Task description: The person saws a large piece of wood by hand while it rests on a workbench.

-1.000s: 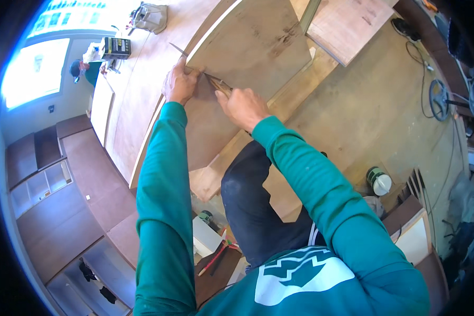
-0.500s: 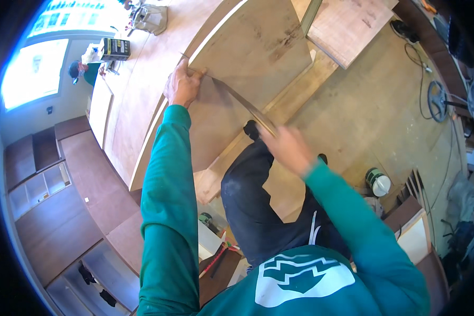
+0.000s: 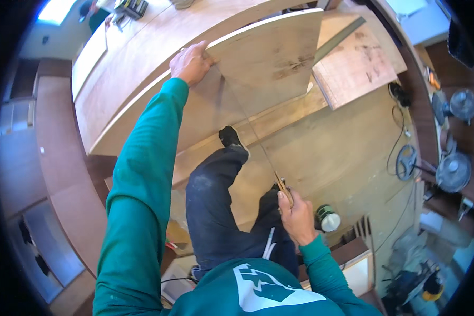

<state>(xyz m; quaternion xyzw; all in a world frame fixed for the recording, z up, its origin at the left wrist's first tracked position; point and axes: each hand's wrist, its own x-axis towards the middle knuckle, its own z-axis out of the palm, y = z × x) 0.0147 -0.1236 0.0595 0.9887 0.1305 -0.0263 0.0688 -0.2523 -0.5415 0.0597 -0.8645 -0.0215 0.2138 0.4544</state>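
A large thin wooden board point(image 3: 263, 58) stands on edge in front of me, its upper edge pale and curved. My left hand point(image 3: 190, 64) is closed over that edge, gripping the board beside the saw blade. Low and nearer my body, my right hand point(image 3: 298, 217) is wrapped around the wooden handle of a handsaw point(image 3: 260, 142). The saw's long thin blade slants up and left from the handle, and its far end meets the board just by my left fingers. Whether the teeth are in a cut is too fine to make out.
A broad wooden worktop point(image 3: 142, 45) lies behind the board, with a person point(image 3: 97, 18) at its far left. A plywood sheet point(image 3: 355, 68) rests at the right. Near my right hand stands a green can with a white lid point(image 3: 328, 218); fans point(image 3: 453, 172) and cables are farther right.
My right hand has pulled back toward my body, drawing the saw down and away from the board. My left hand keeps its hold on the edge. The whole view has shifted.
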